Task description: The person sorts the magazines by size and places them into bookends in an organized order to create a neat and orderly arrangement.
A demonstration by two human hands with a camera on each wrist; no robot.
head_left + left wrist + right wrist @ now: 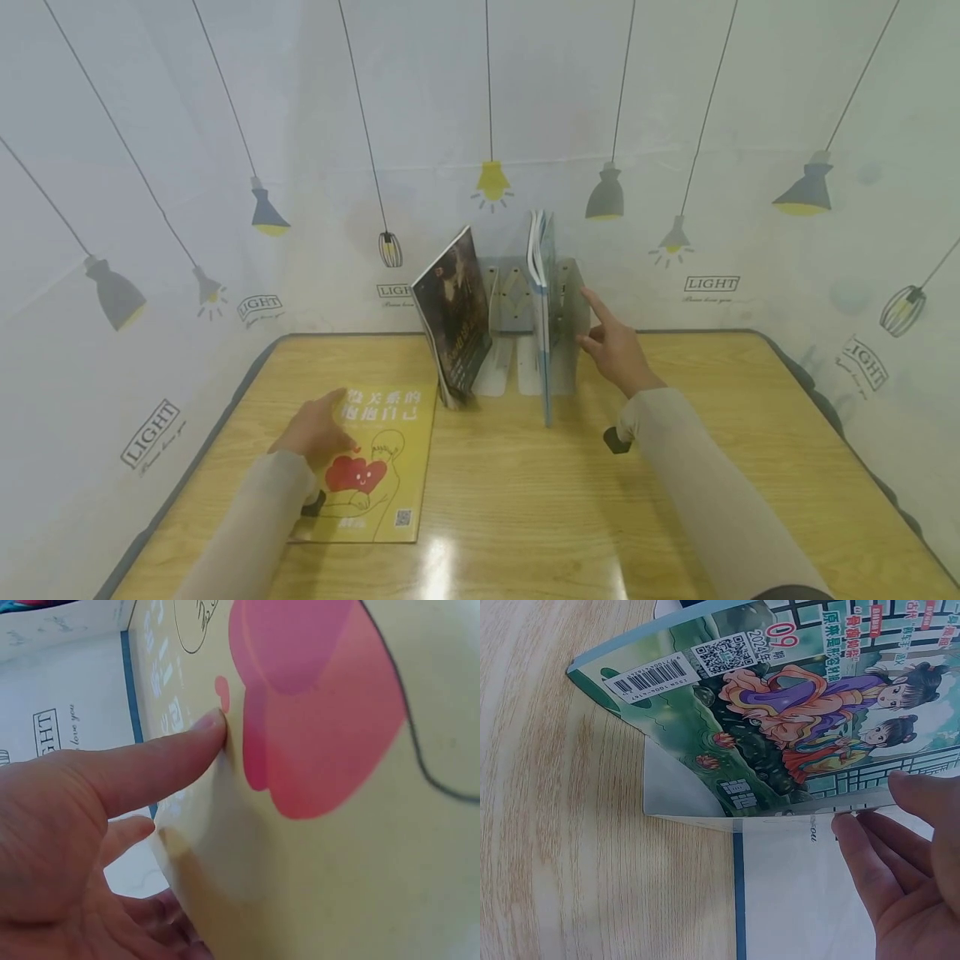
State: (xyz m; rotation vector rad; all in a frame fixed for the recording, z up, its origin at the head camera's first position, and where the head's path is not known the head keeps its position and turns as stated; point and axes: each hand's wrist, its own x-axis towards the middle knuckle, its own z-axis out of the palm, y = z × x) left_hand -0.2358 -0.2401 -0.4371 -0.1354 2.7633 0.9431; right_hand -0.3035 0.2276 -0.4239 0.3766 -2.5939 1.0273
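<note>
A yellow magazine with a red heart drawn on its cover lies flat at the left of the table. My left hand holds its left side: in the left wrist view the thumb presses on the cover by the heart, and the other fingers reach past the edge. My right hand is at the right side of a grey metal bookend, with thumb and fingertips about its edge. Just left of that plate, a thin magazine with a blue spine stands upright; its illustrated back cover shows in the right wrist view.
A dark-covered magazine leans to the left against the bookend's other side. The wooden table ends at a dark edge, with a white cloth printed with hanging lamps behind and at both sides.
</note>
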